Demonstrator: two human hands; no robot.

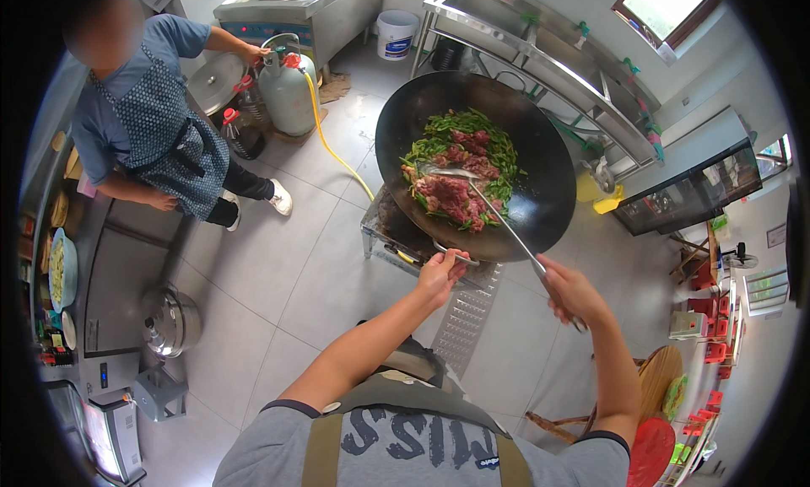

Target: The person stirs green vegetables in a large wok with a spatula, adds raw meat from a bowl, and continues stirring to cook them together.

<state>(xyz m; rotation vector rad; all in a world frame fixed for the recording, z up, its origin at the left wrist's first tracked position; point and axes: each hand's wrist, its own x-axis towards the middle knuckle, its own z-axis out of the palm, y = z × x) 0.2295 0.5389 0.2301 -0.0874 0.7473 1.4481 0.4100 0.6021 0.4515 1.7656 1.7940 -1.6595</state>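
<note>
A large black wok (541, 171) rests on a low metal gas stove (380, 224) before me. Inside it, raw-looking red minced meat (443, 199) lies over chopped green vegetables (500, 136). My left hand (441, 277) grips the wok's near loop handle (465, 258). In my right hand (573, 294) is the shaft of a long metal wok spatula (506, 224), its blade on the meat. Part of the stove is hidden under the wok.
A person in a patterned apron (171, 133) stands left, one hand on a gas cylinder (288, 95). A yellow hose (335, 152) runs from it to the stove. Beyond the wok stands a steel sink (538, 50). A wooden table (658, 379) is at the right, a slotted floor drain (468, 326) below me.
</note>
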